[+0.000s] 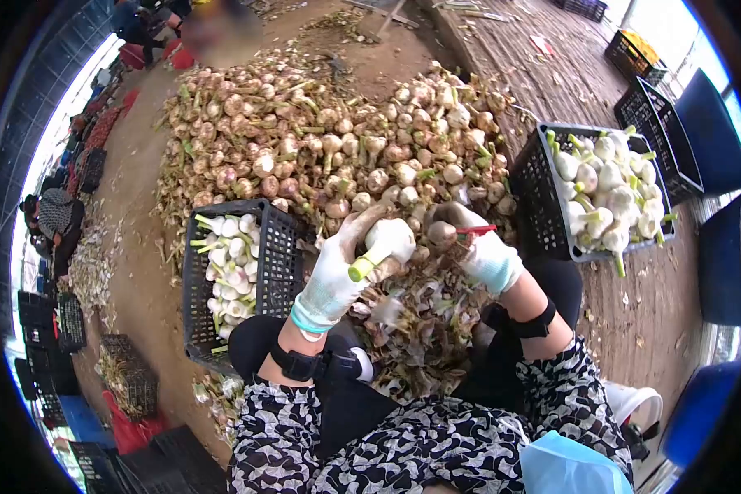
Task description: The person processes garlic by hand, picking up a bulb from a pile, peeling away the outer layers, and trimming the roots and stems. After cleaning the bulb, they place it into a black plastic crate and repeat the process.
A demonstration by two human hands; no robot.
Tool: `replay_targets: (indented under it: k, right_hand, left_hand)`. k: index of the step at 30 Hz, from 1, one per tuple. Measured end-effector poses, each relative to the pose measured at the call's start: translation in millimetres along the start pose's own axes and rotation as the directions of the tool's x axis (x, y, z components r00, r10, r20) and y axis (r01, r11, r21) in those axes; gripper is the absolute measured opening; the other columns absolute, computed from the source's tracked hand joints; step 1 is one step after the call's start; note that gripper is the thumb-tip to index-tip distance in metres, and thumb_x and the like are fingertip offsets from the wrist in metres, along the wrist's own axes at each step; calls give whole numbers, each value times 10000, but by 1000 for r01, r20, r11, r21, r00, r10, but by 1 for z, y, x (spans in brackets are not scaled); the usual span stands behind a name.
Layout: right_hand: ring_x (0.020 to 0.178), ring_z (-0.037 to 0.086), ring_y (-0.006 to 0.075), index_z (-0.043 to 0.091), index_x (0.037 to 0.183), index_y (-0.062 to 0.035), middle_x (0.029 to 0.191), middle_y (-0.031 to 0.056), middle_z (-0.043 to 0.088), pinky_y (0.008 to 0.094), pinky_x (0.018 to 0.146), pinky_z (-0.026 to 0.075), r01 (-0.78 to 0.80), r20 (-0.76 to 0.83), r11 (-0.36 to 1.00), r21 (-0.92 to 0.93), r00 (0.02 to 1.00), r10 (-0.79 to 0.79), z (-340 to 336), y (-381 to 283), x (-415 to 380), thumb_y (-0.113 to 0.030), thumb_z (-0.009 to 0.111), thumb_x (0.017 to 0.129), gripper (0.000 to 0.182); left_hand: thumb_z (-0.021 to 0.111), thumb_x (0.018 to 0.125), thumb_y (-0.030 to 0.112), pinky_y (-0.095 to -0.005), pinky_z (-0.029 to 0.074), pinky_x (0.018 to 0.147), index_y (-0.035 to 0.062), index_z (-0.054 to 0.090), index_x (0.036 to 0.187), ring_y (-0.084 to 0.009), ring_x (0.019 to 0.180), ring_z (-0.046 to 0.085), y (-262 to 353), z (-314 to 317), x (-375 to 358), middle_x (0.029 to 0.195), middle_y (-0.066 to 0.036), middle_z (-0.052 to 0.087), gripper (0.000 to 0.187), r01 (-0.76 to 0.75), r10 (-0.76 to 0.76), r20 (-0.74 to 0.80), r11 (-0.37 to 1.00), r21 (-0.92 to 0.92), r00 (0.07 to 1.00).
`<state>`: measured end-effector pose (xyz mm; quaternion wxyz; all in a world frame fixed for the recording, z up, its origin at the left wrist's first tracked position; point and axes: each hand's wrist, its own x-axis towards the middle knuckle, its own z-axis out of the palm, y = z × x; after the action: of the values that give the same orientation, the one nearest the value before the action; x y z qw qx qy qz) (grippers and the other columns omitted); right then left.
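My left hand (331, 276), in a white glove with a teal cuff, is closed around a white garlic bulb (392, 240). The bulb's cut green stem points down toward my lap. Opposite it, my gloved right hand (484, 257) is closed on a slim red-handled tool (476, 230), its working end hidden. An unpeeled brown garlic bulb (442, 235) shows right at the right fingertips. Below both hands lies a heap of loose garlic skins (424, 329), between my knees.
A large pile of unpeeled garlic (305, 140) spreads ahead. Black crates of cleaned garlic stand on both sides, a left crate (281, 262) and a right crate (543, 218). Blue barrels (723, 263) line the right edge. People (58, 218) sit at the far left.
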<state>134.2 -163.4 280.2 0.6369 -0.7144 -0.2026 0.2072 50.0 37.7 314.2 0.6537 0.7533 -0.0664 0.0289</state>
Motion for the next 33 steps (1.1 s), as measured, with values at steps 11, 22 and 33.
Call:
replay_targets:
  k: [11, 22, 33]
  right_hand:
    - [742, 592, 180, 575, 1019, 18, 750, 114, 591, 303, 682, 482, -127, -5, 992, 4, 992, 127, 7, -34, -14, -166, 631, 822, 276]
    - [677, 574, 139, 578, 934, 39, 738, 69, 612, 282, 616, 473, 175, -131, 900, -399, 961, -245, 6, -13, -20, -144, 605, 856, 201]
    - [677, 615, 288, 591, 950, -25, 759, 154, 613, 351, 651, 492, 334, -58, 889, -314, 928, -369, 28, 3, -30, -25, 532, 736, 222]
  left_hand:
    - [755, 736, 70, -291, 470, 897, -102, 460, 1242, -167, 1010, 581, 7, 16, -6, 1102, -135, 615, 610, 115, -136, -114, 978, -172, 984]
    - [761, 733, 86, -276, 444, 915, -102, 463, 1240, -163, 1004, 576, 4, 17, -4, 1138, -123, 595, 618, 204, -219, -62, 961, -186, 974]
    - [442, 937, 176, -346, 518, 785, 4, 571, 1097, -221, 880, 627, -16, 21, 10, 969, -112, 636, 268, 102, -448, -143, 479, -872, 883]
